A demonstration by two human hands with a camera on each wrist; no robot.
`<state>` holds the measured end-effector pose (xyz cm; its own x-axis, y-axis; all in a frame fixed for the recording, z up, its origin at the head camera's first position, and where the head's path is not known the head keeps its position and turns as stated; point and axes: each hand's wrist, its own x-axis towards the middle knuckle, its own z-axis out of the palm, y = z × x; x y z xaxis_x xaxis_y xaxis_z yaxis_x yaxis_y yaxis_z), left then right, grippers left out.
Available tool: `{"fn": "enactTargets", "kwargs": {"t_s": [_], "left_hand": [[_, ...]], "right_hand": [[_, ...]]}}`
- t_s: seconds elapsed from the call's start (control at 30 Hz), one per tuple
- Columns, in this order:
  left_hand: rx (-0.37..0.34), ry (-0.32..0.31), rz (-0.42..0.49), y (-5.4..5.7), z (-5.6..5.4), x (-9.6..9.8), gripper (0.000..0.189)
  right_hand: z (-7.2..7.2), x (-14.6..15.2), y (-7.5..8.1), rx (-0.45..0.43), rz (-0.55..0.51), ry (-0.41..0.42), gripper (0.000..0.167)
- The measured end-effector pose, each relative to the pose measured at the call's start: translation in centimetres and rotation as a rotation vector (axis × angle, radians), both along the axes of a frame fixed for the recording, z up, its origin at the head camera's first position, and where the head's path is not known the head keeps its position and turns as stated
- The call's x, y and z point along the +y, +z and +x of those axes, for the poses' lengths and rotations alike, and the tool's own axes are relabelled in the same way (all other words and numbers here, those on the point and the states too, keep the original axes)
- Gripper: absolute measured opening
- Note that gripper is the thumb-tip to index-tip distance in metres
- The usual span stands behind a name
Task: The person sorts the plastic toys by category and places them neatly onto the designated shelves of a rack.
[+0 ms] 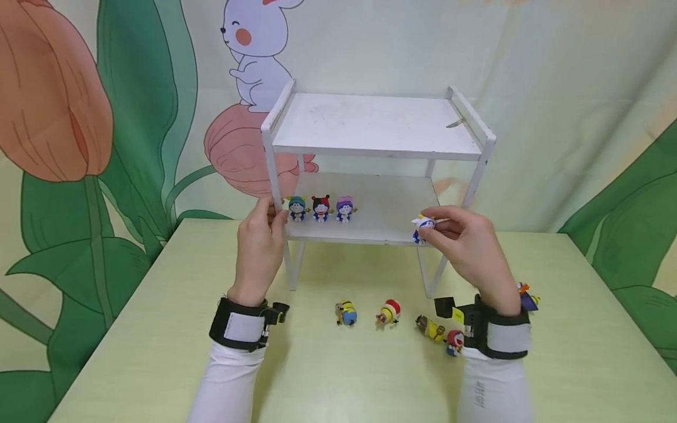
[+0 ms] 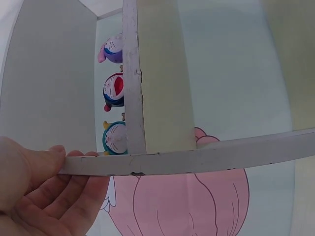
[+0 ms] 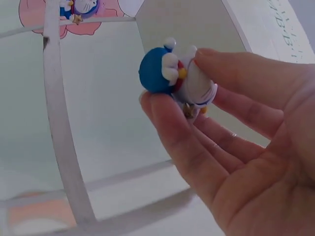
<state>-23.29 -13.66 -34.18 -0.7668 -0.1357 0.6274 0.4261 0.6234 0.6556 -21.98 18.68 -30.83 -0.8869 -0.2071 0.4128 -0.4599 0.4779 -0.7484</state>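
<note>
My left hand [image 1: 260,249] grips the left front leg of a small white two-tier shelf [image 1: 370,120]; in the left wrist view, thumb and fingers lie on either side of that leg [image 2: 187,161]. Between thumb and fingers, my right hand [image 1: 465,247] pinches a blue-and-white cat figurine [image 3: 160,71] with a white hood, at the lower tier's front right edge. On that tier's left part stand three similar figurines in a row: one with a teal hood [image 1: 297,209], one with a red-and-black hood [image 1: 321,208], one with a purple-pink hood [image 1: 345,209].
On the light green table [image 1: 158,352] before the shelf lie a blue-and-yellow figurine [image 1: 347,313], a red-capped one [image 1: 389,312], a brown-and-yellow one [image 1: 429,329] and a red-and-blue one [image 1: 454,342]. Another figurine [image 1: 528,298] is partly hidden behind the right wrist. A printed curtain [image 1: 370,47] hangs behind.
</note>
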Motion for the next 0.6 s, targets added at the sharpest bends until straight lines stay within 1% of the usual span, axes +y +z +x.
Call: {"fn": "enactTargets", "kwargs": {"t_s": [0.23, 0.43, 0.6], "left_hand": [[0.011, 0.0, 0.01, 0.1, 0.0, -0.1, 0.02], [0.001, -0.01, 0.002, 0.2, 0.0, 0.1, 0.02], [0.002, 0.004, -0.005, 0.0, 0.0, -0.1, 0.017]], "right_hand": [[-1.3, -1.9, 0.1, -0.001, -0.037, -0.011, 0.029], [-2.3, -2.9, -0.2, 0.004, -0.113, -0.036, 0.029], [-2.9, -3.9, -0.5, 0.009, -0.156, -0.062, 0.029]]}}
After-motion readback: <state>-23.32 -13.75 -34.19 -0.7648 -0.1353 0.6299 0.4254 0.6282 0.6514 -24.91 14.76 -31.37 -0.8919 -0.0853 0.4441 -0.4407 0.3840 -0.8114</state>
